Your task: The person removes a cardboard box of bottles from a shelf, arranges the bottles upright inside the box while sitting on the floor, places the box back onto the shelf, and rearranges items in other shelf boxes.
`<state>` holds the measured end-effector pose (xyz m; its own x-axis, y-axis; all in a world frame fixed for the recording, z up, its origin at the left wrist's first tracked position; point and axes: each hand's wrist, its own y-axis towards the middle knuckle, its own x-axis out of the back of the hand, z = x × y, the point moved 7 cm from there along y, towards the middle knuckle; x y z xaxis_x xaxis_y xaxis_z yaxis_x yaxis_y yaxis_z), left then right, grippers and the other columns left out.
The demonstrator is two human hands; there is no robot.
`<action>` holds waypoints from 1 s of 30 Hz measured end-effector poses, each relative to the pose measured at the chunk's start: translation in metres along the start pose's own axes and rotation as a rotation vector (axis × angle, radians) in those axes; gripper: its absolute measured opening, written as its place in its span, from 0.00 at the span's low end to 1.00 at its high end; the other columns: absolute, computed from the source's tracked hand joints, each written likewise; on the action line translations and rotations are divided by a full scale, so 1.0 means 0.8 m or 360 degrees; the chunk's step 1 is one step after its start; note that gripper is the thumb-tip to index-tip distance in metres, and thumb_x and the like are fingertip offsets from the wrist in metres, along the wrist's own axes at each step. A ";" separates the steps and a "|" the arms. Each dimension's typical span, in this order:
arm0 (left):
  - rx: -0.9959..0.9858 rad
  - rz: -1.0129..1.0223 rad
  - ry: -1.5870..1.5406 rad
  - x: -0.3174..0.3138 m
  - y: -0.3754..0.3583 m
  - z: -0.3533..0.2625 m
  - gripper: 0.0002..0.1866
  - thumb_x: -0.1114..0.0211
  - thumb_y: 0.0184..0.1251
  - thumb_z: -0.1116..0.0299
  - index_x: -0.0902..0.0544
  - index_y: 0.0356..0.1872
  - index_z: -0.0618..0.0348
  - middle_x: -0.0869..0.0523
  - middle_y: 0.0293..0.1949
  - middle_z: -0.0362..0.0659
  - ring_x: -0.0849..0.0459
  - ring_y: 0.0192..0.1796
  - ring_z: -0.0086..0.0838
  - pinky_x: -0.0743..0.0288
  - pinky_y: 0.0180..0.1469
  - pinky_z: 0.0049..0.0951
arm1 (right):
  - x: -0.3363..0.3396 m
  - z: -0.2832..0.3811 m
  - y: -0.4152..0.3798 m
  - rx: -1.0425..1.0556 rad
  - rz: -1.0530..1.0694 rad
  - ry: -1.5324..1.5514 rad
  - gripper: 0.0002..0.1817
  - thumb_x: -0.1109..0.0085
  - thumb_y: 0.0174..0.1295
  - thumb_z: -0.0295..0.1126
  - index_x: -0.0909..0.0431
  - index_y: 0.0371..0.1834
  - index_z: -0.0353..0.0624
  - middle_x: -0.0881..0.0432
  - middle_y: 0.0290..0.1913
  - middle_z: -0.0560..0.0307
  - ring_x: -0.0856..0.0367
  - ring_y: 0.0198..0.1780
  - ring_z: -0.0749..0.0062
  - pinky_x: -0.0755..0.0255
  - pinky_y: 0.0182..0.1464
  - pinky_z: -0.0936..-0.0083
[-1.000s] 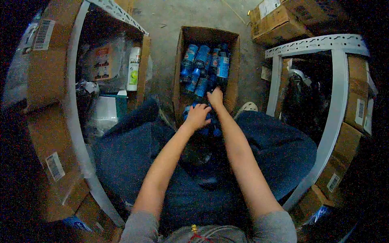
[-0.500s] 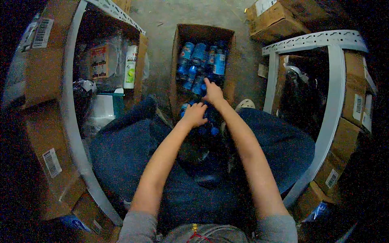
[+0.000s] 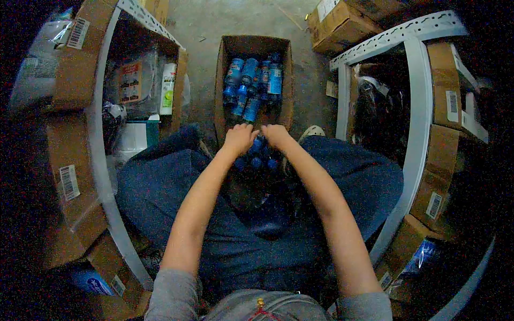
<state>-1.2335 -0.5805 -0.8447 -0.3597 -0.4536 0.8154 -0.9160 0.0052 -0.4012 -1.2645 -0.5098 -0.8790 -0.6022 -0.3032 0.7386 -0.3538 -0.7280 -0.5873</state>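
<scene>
An open cardboard box (image 3: 285,64) stands on the floor between the knees, with several blue cans (image 3: 249,69) and blue bottles lying in its far part. At the near edge of the box is my left hand (image 3: 241,139), its fingers bent down over the bottles. Close on its right, my right hand (image 3: 275,136) has its fingers curled inward near the same spot. Blue-capped bottles (image 3: 256,162) show just below and between the two hands. What the fingertips touch is too small and dark to make out.
White metal shelf frames rise at the left (image 3: 99,144) and right (image 3: 420,107), holding cartons, a white-green bottle (image 3: 168,88) and black plastic-wrapped goods. Another carton (image 3: 342,27) sits on the floor at the back right. A pale shoe (image 3: 315,131) shows by the right knee.
My right hand has drawn back from the cans toward the near edge, beside my left hand. My left hand has shifted slightly left and up. The whole view has shifted a little.
</scene>
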 end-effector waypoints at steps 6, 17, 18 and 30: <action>0.0207 0.0059 0.0096 -0.016 -0.006 0.043 0.18 0.60 0.56 0.56 0.29 0.34 0.60 0.27 0.33 0.50 0.29 0.37 0.42 0.34 0.39 0.37 | -0.017 0.007 -0.004 -0.0020 0.0330 -0.0056 0.13 0.52 0.42 0.31 0.31 0.35 0.43 0.26 0.33 0.50 0.27 0.36 0.59 0.33 0.35 0.68; 0.0287 0.0078 -0.0077 -0.036 0.008 0.071 0.14 0.55 0.52 0.63 0.30 0.36 0.61 0.27 0.34 0.52 0.28 0.38 0.43 0.33 0.39 0.37 | 0.034 0.007 0.011 0.0070 0.0596 0.0287 0.11 0.46 0.34 0.28 0.26 0.24 0.35 0.25 0.27 0.47 0.26 0.29 0.61 0.33 0.29 0.70; 0.0336 0.0070 -0.0131 -0.038 0.010 0.077 0.14 0.54 0.50 0.65 0.31 0.36 0.61 0.27 0.34 0.53 0.28 0.38 0.43 0.33 0.39 0.37 | 0.014 -0.010 0.036 -0.0039 0.0507 0.0315 0.11 0.46 0.33 0.29 0.26 0.24 0.35 0.25 0.27 0.47 0.26 0.29 0.61 0.33 0.29 0.69; 0.0659 -0.0066 -0.0783 -0.033 0.043 0.111 0.15 0.51 0.42 0.73 0.31 0.35 0.69 0.27 0.32 0.60 0.29 0.39 0.48 0.36 0.42 0.36 | -0.066 0.006 0.135 0.0110 0.0238 0.0292 0.14 0.65 0.51 0.36 0.28 0.31 0.45 0.26 0.35 0.49 0.27 0.36 0.58 0.33 0.36 0.65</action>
<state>-1.2397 -0.6475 -0.9168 -0.1120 -0.8022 0.5864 -0.7476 -0.3207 -0.5816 -1.2675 -0.5755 -0.9799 -0.7664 -0.2985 0.5688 -0.2048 -0.7257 -0.6568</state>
